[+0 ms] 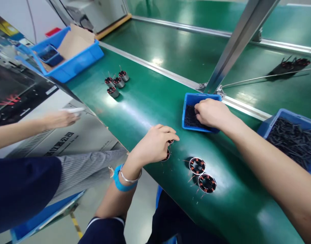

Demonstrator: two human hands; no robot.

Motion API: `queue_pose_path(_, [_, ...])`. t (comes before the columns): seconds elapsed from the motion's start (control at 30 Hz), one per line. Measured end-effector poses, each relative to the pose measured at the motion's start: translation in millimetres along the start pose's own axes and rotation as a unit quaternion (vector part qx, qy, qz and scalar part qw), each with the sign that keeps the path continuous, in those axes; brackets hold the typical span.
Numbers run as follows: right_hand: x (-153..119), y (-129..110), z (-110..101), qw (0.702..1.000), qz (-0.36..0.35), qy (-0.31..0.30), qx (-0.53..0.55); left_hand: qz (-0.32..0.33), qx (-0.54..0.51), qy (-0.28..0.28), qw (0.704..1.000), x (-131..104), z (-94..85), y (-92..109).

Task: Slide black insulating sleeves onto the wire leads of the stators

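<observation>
We see a right hand (pixel 212 112) dipped into a blue box (pixel 193 128), fingers drawn together with the tips lost among black bits (pixel 191 117); whether it pinches any, we cannot tell. The left hand (pixel 155 142), a blue band (pixel 119 179) and a silver bangle (pixel 130 177) at its wrist, curls over two coils (pixel 166 156) that it partly hides, and we cannot tell whether it pinches one. Just beside them on the green desk (pixel 142 112), near its edge, a second pair (pixel 201 174) sits touching, thin copper leads trailing from their sides. To the right we find a larger bin (pixel 284 112) heaped with black tubes (pixel 292 139). Farther up the desk, four more coils (pixel 117 82) stand in a cluster under the lamplight's sheen, near a blue crate (pixel 78 66) holding cardboard (pixel 74 42) and a small bin (pixel 52 61). A metal rail (pixel 150 69) runs along the desk's far side, and a slanted metal post (pixel 239 47) rises behind the box; beyond, we see another green expanse with bright reflections. At left, a co-worker's hand (pixel 62 119) holds a white object (pixel 76 110) above a pale panel (pixel 69 139) with dark lettering. Below, we glimpse striped trousers (pixel 91 167) and a pale floor (pixel 141 213).
</observation>
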State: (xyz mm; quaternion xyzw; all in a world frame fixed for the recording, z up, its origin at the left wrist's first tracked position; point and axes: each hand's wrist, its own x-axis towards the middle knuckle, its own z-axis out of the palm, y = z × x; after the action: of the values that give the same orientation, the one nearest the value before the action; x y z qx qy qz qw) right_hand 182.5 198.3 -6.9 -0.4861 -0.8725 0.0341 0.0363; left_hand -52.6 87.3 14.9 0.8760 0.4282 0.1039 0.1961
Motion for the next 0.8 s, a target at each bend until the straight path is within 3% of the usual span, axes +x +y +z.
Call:
queue_pose_path(0.13, [-16.6, -9.3, -18.0, 0.998, 0.019, 0.047, 0.023, -0.059, 0.019, 0.010, 0.998, 10.1, 9.6, 17.3])
queue_pose_path(0.2, [-35.3, -18.3, -25.2, 0.987, 0.051, 0.098, 0.114, -0.061, 0.020, 0.023, 0.998, 11.6, 16.6, 26.8])
queue_pose_path(0.27, [-61.1, -30.8, -24.6, 0.947, 0.084, 0.117, 0.286, -0.040, 0.031, 0.029, 0.998, 12.2, 23.6, 33.2])
queue_pose_path(0.37, [-100.0, -49.6, -10.1, 0.849, 0.116, 0.073, 0.511, -0.013, 0.025, 0.029, 0.999, 12.9, 33.0, 37.7])
queue_pose_path(0.4, [-109.4, -54.2, -3.8, 0.835, 0.121, 0.062, 0.533, -0.016, 0.013, 0.034, 0.999, 13.2, 35.8, 38.4])
queue_pose_path(0.53, [-122.2, -61.4, 15.8, 0.837, 0.131, 0.050, 0.529, -0.071, -0.031, 0.072, 0.994, 13.5, 45.1, 40.4])
queue_pose_path(0.6, [-119.6, -61.8, 20.1, 0.803, 0.158, 0.077, 0.570, -0.084, -0.036, 0.090, 0.992, 13.1, 48.1, 41.4])
queue_pose_path(0.7, [-115.9, -63.5, 22.9, 0.728, 0.198, 0.110, 0.647, -0.093, -0.035, 0.101, 0.990, 12.4, 50.4, 42.7])
queue_pose_path(0.8, [-115.6, -66.2, 24.2, 0.691, 0.209, 0.108, 0.684, -0.099, -0.032, 0.103, 0.989, 12.0, 51.1, 43.9])
